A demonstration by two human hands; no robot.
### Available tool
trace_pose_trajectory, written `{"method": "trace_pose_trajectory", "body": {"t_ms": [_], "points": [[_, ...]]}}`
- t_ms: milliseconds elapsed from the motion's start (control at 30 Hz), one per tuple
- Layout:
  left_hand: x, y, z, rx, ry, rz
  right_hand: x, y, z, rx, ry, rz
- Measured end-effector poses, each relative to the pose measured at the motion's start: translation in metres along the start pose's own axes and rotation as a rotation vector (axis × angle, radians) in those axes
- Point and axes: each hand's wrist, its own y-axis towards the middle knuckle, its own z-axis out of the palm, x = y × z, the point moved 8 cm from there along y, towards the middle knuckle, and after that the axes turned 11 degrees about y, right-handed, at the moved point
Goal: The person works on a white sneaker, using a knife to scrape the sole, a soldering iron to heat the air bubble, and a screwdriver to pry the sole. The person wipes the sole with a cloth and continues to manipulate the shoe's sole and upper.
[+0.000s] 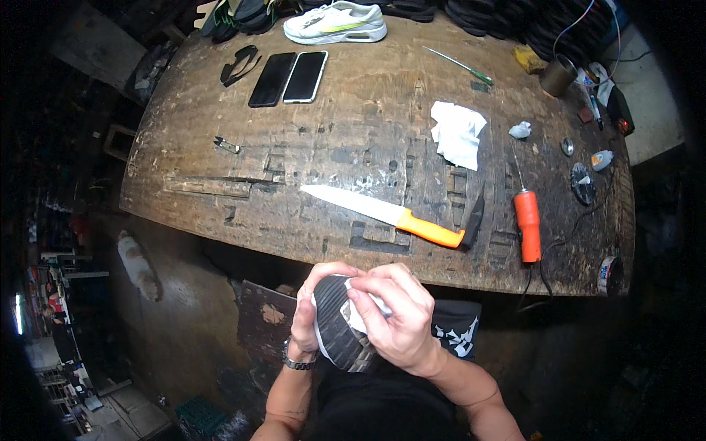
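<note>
The shoe (331, 317) is sitting just off the table (331, 132), tread facing up, long axis running from the table toward the body. The left hand (304, 314) is curling around its side; the right hand (401, 316) is pinching a white scrap (354, 320) against it. A knife (368, 209) is lying on the scarred table, an animal (138, 266) resting left of it.

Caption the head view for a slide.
Left hand grips a shoe, right hand holds a white cloth against its sole.

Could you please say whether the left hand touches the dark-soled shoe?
Touching: the head view shows the left hand curled against the dark-soled shoe.
</note>
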Motion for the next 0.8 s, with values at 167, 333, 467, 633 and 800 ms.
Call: {"method": "trace_pose_trajectory", "body": {"t_ms": [167, 333, 467, 633, 800], "points": [[0.007, 0.001, 0.002, 0.013, -0.069, -0.059, 0.023, -0.004, 0.013, 0.081, 0.029, -0.171], [0.008, 0.000, 0.006, 0.022, -0.095, -0.041, 0.024, -0.003, 0.011, 0.111, 0.050, -0.267], [0.008, -0.001, -0.003, -0.054, 0.064, -0.016, 0.010, 0.004, 0.001, 0.024, -0.078, -0.177], [0.009, 0.001, -0.002, -0.034, 0.082, 0.015, 0.002, 0.005, -0.002, 0.009, -0.059, -0.082], [0.011, 0.004, -0.002, -0.062, 0.103, 0.001, -0.003, 0.006, -0.003, 0.100, -0.043, -0.235]]}}
